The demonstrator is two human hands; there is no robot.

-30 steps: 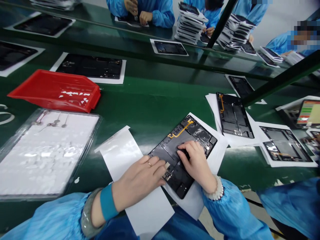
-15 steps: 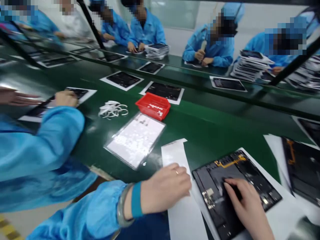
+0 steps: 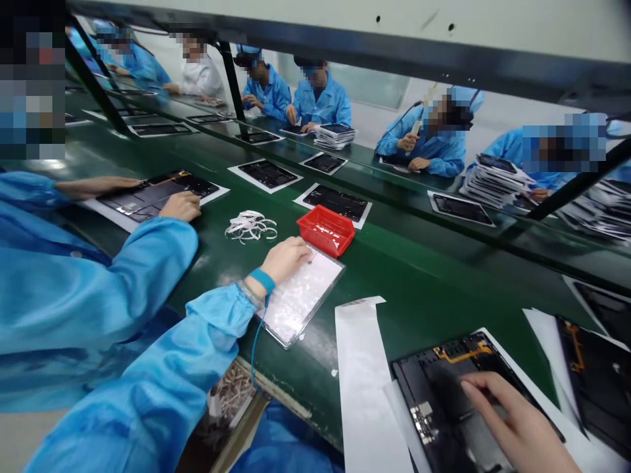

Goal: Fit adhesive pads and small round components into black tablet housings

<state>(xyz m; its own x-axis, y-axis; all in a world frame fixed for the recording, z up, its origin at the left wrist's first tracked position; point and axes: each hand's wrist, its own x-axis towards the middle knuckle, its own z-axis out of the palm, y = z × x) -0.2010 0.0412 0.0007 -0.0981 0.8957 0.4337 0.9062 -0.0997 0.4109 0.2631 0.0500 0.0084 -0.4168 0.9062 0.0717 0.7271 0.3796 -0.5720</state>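
Observation:
My left hand (image 3: 286,259) reaches over the far end of a plastic-sleeved white sheet (image 3: 298,292). Its fingers are drawn together beside small round parts with thin leads (image 3: 310,257); what they hold, if anything, is hidden. Above an opened tablet housing (image 3: 424,374) at lower right, my right hand (image 3: 517,414) has thumb and forefinger closed. A dark, blurred patch shows at those fingertips, too unclear to name. The black housing has an orange flex cable (image 3: 463,355) along its far side and lies on white paper.
A red bin (image 3: 327,230) with small white pieces stands beyond the sleeved sheet. White strips (image 3: 250,226) lie left of it. A paper sheet (image 3: 362,368) separates my hands. Another housing (image 3: 599,381) lies right. Close at left, a co-worker's hand (image 3: 182,207) rests on a housing.
The view has swung left. My left hand has left the tablet housing and moved left onto the sleeved sheet. My right hand has stayed over the housing, its fingers pinched.

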